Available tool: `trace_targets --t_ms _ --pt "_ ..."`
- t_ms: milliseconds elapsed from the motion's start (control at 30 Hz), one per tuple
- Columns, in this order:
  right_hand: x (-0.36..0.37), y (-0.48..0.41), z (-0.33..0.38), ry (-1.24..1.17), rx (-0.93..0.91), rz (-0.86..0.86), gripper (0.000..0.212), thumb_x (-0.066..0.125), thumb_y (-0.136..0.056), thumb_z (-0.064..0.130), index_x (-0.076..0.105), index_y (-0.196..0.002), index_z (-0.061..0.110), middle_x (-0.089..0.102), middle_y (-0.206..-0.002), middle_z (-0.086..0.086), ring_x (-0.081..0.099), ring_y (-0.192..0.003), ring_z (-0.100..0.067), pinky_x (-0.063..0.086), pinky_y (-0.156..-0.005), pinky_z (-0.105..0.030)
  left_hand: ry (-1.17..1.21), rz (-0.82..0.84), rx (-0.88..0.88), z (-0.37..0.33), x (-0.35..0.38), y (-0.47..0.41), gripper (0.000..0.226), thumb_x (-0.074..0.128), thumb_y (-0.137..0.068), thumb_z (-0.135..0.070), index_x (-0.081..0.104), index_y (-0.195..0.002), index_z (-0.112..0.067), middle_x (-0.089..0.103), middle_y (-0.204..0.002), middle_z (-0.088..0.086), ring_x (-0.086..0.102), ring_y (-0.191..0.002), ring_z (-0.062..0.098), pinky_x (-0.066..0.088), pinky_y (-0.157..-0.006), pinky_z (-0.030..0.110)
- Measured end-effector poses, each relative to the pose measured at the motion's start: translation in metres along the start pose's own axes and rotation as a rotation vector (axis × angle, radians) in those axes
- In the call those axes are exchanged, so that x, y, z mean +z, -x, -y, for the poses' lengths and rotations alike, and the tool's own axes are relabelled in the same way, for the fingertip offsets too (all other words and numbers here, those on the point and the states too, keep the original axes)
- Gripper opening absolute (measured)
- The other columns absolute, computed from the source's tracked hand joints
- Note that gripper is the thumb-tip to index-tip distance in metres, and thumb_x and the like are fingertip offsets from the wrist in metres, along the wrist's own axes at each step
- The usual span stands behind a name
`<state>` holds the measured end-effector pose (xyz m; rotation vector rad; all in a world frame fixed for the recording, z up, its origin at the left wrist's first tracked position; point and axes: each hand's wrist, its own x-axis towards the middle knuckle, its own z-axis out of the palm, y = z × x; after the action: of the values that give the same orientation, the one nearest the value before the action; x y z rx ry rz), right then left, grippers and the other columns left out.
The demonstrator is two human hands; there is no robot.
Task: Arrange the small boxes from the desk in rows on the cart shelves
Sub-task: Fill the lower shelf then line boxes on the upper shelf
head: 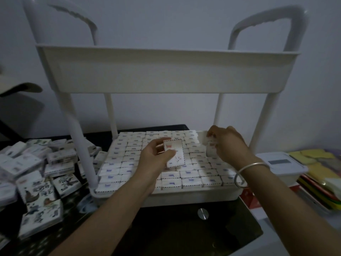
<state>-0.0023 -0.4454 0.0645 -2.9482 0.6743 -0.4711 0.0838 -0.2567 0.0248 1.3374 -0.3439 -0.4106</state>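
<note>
**Fig. 1.** We are surveying the colours and patterns of the cart [166, 74], the desk [175, 237] and their contents.

We are viewing a cream-white cart on a glossy black desk, against a pale grey wall [166, 21]. The shelved boxes [190, 177] are showing white faces, each with a dark dashed border and a small blue mark. The held box [174, 154] in the left hand [153, 157] is showing white with a red-and-dark dashed border and a red mark near its top. The end box [211, 147] at the right hand [228, 143] is showing a red mark. The loose boxes [39, 193] are displaying dark ink-like figures on white. We are also noting a silver bangle [252, 165], a white tub [282, 163] with a grey label, and yellow sheets [311, 154].
</note>
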Motion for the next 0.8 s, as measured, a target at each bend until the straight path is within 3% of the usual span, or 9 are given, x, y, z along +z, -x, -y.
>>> trace_targets --t_ms 100,200,367,467,567,633,700,800 --pt "0.005 -0.003 -0.001 -0.152 0.098 0.162 0.045 0.057 -0.088 0.000 0.048 -0.126 0.022 0.058 -0.118 -0.006 0.054 -0.097 -0.021 0.049 -0.077 -0.028 -0.058 -0.012 0.032 0.004 -0.002 -0.002 0.036 0.071 -0.082 -0.001 0.067 -0.107 -0.028 0.071 -0.107 0.006 0.068 -0.101 0.029 0.056 -0.084 0.056" --pt "0.010 -0.004 -0.002 -0.172 0.121 0.261 0.057 0.057 -0.091 0.006 0.032 -0.140 0.017 0.056 -0.126 -0.009 0.053 -0.108 -0.024 0.046 -0.088 -0.032 -0.095 -0.015 0.057 0.007 -0.002 -0.004 0.036 0.072 -0.082 -0.004 0.066 -0.106 -0.029 0.069 -0.110 0.006 0.067 -0.102 0.029 0.058 -0.082 0.049" --pt "0.020 -0.004 -0.005 -0.203 0.142 0.302 0.060 0.047 -0.093 0.000 0.022 -0.146 0.012 0.055 -0.129 -0.009 0.053 -0.109 -0.024 0.043 -0.092 -0.032 -0.101 0.021 0.110 0.003 0.009 -0.010 0.034 0.071 -0.083 -0.004 0.064 -0.108 -0.027 0.067 -0.107 -0.002 0.066 -0.099 0.015 0.059 -0.079 0.035" --pt "0.026 0.000 -0.006 -0.277 0.141 0.278 0.065 0.046 -0.094 0.002 0.014 -0.149 0.015 0.059 -0.116 -0.007 0.052 -0.093 -0.017 0.043 -0.080 -0.028 -0.214 0.014 0.212 -0.002 0.023 -0.021 0.033 0.071 -0.083 -0.005 0.063 -0.106 -0.027 0.067 -0.103 -0.008 0.064 -0.096 0.006 0.053 -0.069 0.014" --pt "0.033 0.006 -0.005 -0.333 0.152 0.236 0.081 0.044 -0.093 0.000 -0.005 -0.152 0.026 0.061 -0.105 -0.003 0.053 -0.078 -0.011 0.041 -0.064 -0.023 -0.301 0.014 0.303 -0.007 0.042 -0.042 0.031 0.071 -0.082 -0.005 0.061 -0.103 -0.026 0.064 -0.100 -0.010 0.061 -0.090 0.002 0.051 -0.061 0.010" --pt "0.041 0.007 -0.006 -0.374 0.166 0.185 0.093 0.046 -0.092 -0.001 -0.022 -0.149 0.029 0.057 -0.127 -0.010 0.055 -0.075 -0.011 0.041 -0.059 -0.021 -0.354 0.032 0.357 -0.007 0.056 -0.057 0.031 0.071 -0.081 -0.005 0.059 -0.103 -0.022 0.062 -0.095 -0.012 0.060 -0.085 -0.001 0.051 -0.064 0.011" --pt "0.051 0.008 -0.010 -0.427 0.167 0.109 0.100 0.048 -0.091 -0.003 -0.031 -0.145 0.029 0.039 -0.148 -0.011 0.058 -0.076 -0.010 0.044 -0.056 -0.020 -0.440 0.059 0.427 -0.005 0.069 -0.069 0.031 0.071 -0.080 -0.004 0.056 -0.102 -0.020 0.060 -0.092 -0.013 0.059 -0.083 0.002 0.051 -0.068 0.013" --pt "0.061 0.009 -0.013 -0.455 0.158 0.013 0.101 0.046 -0.092 -0.004 -0.032 -0.144 0.032 0.023 -0.156 -0.011 0.059 -0.076 -0.012 0.043 -0.051 -0.017 -0.603 0.128 0.522 0.004 0.086 -0.081 0.030 0.071 -0.080 -0.007 0.055 -0.103 -0.016 0.062 -0.096 -0.004 0.060 -0.086 0.010 0.053 -0.073 0.022"
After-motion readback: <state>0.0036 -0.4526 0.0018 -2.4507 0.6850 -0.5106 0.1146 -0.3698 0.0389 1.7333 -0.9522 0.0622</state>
